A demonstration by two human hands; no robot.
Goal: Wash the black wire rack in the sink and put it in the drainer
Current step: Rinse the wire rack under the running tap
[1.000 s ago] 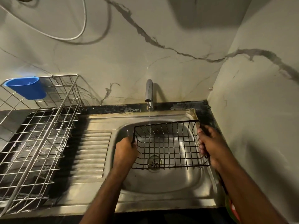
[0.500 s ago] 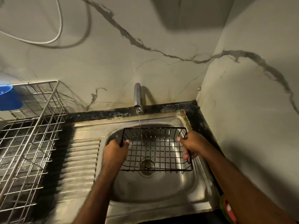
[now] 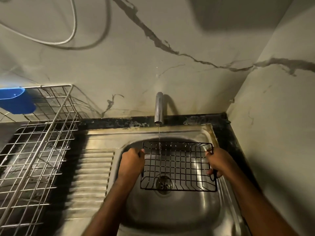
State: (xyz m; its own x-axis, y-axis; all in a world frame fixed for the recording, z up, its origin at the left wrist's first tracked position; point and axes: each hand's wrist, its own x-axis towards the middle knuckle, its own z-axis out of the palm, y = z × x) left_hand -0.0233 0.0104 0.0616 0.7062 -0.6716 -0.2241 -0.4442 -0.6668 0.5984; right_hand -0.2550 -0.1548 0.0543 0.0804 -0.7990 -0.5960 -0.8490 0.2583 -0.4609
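Black wire rack is held level over the steel sink, and we have one hand on each short side. Nearest us, our forearms reach in from the bottom edge. Our left hand curls round the rack's left rim, and our right hand grips the right rim, fingers wrapped through the wires. Through the rack's floor we see the drain below it.

Just beyond, a thin stream of water falls from the tap onto the rack's far left part. Only that part looks to be under the flow, so we judge the rest may go unrinsed unless we move the rack about.

To our left, past the ribbed draining board, stands the silver wire drainer, with a blue cup hooked on its far rim. Wet wires could slip in our grip during the carry, and the rack's corners may snag on the drainer's bars.
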